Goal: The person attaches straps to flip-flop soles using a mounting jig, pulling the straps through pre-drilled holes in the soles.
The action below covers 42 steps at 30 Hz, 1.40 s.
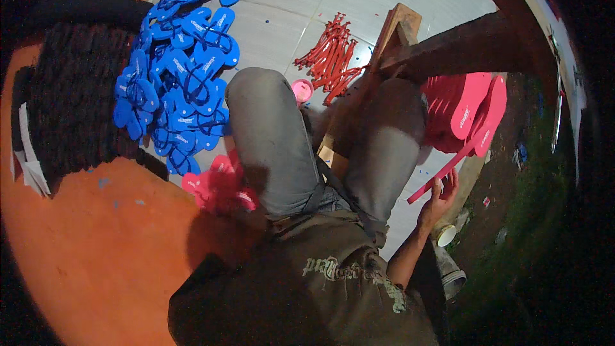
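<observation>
My right hand is at the right beside my thigh, fingers bent and thumb raised, gripping the near end of a pink flip-flop sole seen edge-on. Just beyond it, a row of pink flip-flop soles stands packed together on the floor by my right knee. My left hand is out of view. Between my legs and beyond, red straps lie in a loose heap, with a small round pink pot on their near side.
Blue flip-flops with straps are piled at the left, pink flip-flops by my left thigh. A wooden bench frame rises at the far right. A dark stacked mass stands far left. A pale cup sits near my right forearm.
</observation>
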Motion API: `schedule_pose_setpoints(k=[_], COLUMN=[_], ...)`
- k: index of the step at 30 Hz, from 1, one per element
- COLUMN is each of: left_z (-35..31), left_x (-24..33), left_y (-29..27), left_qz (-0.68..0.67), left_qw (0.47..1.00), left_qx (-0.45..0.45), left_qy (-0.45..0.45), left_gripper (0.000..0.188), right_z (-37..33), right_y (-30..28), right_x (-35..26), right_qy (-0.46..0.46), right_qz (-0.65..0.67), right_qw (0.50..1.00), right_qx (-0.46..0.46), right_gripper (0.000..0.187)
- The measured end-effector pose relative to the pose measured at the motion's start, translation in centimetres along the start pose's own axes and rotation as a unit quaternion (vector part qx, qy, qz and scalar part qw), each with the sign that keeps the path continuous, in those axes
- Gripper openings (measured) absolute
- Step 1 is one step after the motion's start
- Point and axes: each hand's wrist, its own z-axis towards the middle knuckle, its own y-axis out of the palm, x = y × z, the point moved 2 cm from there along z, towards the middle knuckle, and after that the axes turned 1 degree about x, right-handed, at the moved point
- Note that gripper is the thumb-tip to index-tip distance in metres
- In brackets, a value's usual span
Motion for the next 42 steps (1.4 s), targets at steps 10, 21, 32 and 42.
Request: schedule_pose_setpoints(k=[10, 21, 32, 42], left_z=[3.3, 5.7, 4.0, -14.1], left_x=[-1.8, -2.2, -3.1, 6.6], left_y=[1.2, 2.3, 0.1, 13.9], left_qz=[-0.022, -0.034, -0.037, 0.090], left_qw=[1.000, 0.999, 0.998, 0.931], left_qx=[0.006, 0.013, 0.031, -0.268], left_qy=[-0.012, -0.011, -0.034, 0.232], left_gripper=[0.040, 0.039, 0.037, 0.035], right_z=[-1.2, -0.8, 0.7, -4.2], right_y=[-0.7, 1.0, 1.3, 1.7], right_x=[0.8, 1.4, 0.7, -3.4], right_qy=[-0.001, 0.000, 0.016, 0.041], right_qz=[-0.026, -0.055, -0.027, 0.088], right_qw=[1.000, 0.998, 0.999, 0.995], right_qx=[0.011, -0.028, -0.026, 0.007], right_gripper=[0.046, 0.046, 0.045, 0.071])
